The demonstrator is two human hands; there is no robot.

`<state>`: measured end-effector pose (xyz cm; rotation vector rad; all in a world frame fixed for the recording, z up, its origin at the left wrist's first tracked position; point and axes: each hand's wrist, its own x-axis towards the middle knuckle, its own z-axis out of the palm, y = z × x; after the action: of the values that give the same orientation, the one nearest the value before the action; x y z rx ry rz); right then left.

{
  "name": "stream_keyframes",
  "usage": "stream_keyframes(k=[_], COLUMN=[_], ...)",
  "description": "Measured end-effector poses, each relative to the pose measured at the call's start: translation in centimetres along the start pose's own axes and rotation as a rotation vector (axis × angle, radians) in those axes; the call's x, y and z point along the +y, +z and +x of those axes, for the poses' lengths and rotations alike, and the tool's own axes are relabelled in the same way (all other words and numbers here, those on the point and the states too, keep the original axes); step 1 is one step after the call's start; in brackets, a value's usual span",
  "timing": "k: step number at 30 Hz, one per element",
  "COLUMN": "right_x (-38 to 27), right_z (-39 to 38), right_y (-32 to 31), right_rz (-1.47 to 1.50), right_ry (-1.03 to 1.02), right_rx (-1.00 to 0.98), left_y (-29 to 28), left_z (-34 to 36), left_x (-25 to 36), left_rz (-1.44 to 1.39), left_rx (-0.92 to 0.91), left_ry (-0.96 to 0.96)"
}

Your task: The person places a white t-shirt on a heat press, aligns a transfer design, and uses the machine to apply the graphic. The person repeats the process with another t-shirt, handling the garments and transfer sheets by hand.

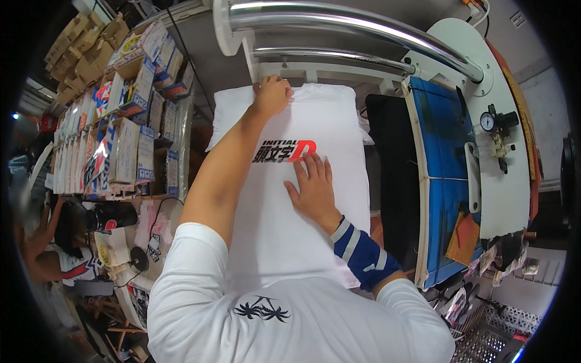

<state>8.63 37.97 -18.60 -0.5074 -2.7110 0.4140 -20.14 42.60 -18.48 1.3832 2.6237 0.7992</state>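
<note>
A white T-shirt (284, 230) lies spread on the platen in front of me, with a black and red printed design (275, 151) across its chest. My left hand (272, 94) is at the shirt's top edge near the neckline, fingers curled on the fabric. My right hand (311, 187), with a blue and grey wrap on the wrist, rests flat and spread on the shirt, its fingertips over the red part of the print.
A white press frame with chrome bars (345, 33), a blue padded board (445, 133) and a pressure gauge (487, 121) stand at top and right. A black pad (393, 181) lies beside the shirt. Stacked boxes (121, 109) fill the left; another person's arm (39, 236) shows below them.
</note>
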Motion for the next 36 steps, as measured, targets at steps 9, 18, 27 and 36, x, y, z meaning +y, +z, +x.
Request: stream_keyframes(k=[9,18,27,36], right_x=[0.1,1.0,2.0,4.6], right_z=[0.3,0.4,4.1,3.2], right_y=[-0.5,-0.5,0.4,-0.9], right_rz=[0.057,0.081,-0.065,0.019], right_ry=[0.028,0.011,0.002,0.019], right_rx=[-0.023,0.033,0.0,0.141], left_y=[2.1,-3.6,-3.0,-2.7], left_z=[3.8,-9.1,-22.0,-22.7], left_x=[-0.6,-5.7,0.6,1.2], left_rz=[0.143,-0.236,0.112,0.15], left_rx=[-0.125,0.419,0.206,0.149], left_ry=[0.064,-0.014,0.146,0.098])
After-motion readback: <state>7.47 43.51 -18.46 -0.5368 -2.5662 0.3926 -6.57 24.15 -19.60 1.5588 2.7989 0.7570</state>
